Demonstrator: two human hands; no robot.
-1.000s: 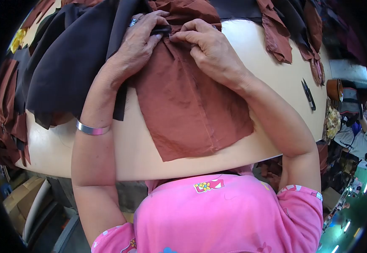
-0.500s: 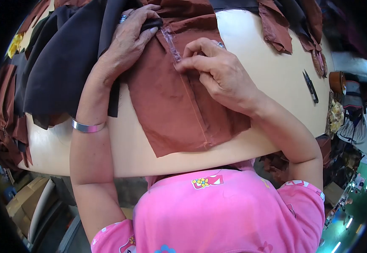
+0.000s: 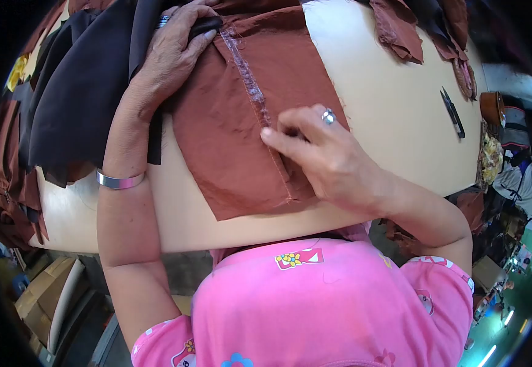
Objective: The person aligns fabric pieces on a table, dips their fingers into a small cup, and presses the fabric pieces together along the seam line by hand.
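Observation:
Reddish-brown fabric (image 3: 217, 140) lies on the pale table, with a seam running down it and a whitish, frayed strip (image 3: 247, 79) along the upper seam. My left hand (image 3: 174, 52) is closed on a fold of dark fabric (image 3: 206, 25) at the top of the brown piece. My right hand (image 3: 321, 147) rests over the seam with bent fingers, thumb and index close together at the lower end of the strip; what they pinch is too small to make out. Large dark fabric (image 3: 82, 98) hangs beside my left forearm.
Black thread snips (image 3: 452, 113) lie on the right of the table (image 3: 388, 116). More brown scraps (image 3: 397, 30) are at the upper right, and a brown pile (image 3: 6, 165) hangs at the left edge. Cardboard (image 3: 46, 293) stands below left. Part of a person (image 3: 523, 183) shows far right.
My right hand has moved down along the seam, away from my left hand, and the whitish strip is now exposed. The brown fabric's upper part lies flatter. My left hand has shifted slightly left and up.

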